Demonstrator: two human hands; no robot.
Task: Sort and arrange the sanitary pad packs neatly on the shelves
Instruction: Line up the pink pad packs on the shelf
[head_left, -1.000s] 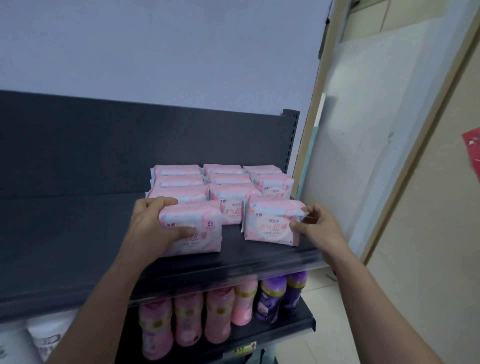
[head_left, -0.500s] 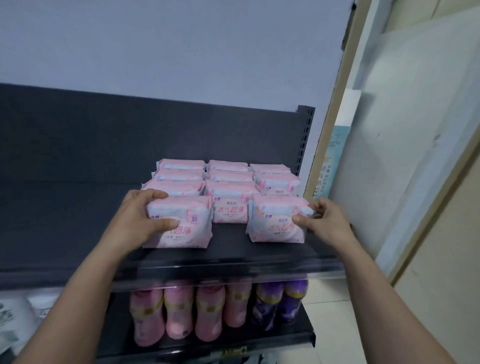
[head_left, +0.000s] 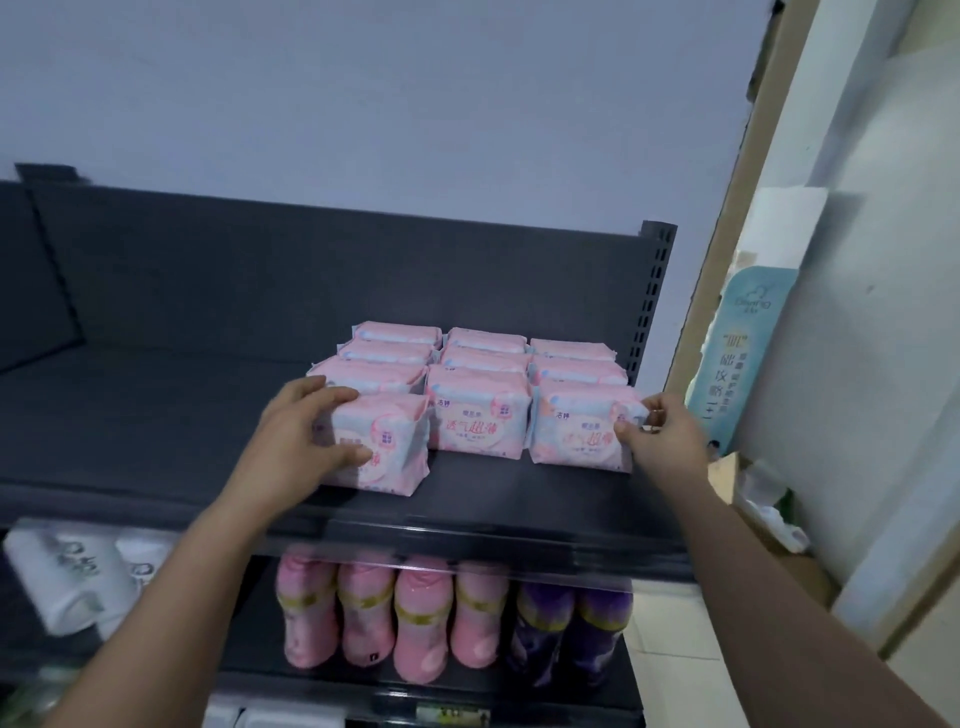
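A: Left hand (head_left: 304, 441) curls round the front-left pack (head_left: 397, 441), thumb on its face. Right hand (head_left: 662, 441) pinches the right edge of the front-right pack (head_left: 574, 436). Both packs stand on the top shelf (head_left: 156, 431).
B: Risk?
A: Front-left pack sits forward of its row. A hard push could skew the packs behind (head_left: 483, 358).
B: Obstructions?
A: Slotted upright (head_left: 652, 291) close on the right; clear front rail (head_left: 467, 545); bottles (head_left: 363, 613) below.

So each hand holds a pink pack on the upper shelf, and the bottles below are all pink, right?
Not all pink: the head view shows four pink bottles and two purple bottles at the right end. The rest holds: left hand grips the front left pack, right hand pinches the front right pack, both on the upper shelf.
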